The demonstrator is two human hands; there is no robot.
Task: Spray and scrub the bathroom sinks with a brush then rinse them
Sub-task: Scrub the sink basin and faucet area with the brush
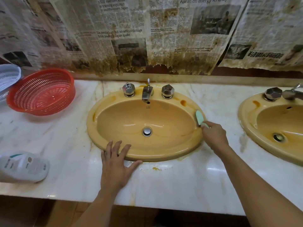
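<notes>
A yellow-orange oval sink (pixel 114 110) is set in the marble counter in front of me, with a chrome tap (pixel 147 94), two faceted knobs and a chrome drain plug (pixel 147 131). My right hand (pixel 214 135) grips the handle of a pale green brush (pixel 199 117), whose head presses on the sink's right rim. My left hand (pixel 117 159) lies flat with fingers spread, fingertips on the sink's front rim and palm on the counter. A second sink (pixel 249 122) of the same colour shows at the right edge. A white bottle (pixel 23 167) lies on the counter at the left.
A red plastic colander (pixel 41 92) stands at the back left, with a white basket (pixel 8 76) behind it. Stained newspaper (pixel 147 33) covers the wall above the counter. Brown stains mark the counter (pixel 180 181) by the sink's front edge.
</notes>
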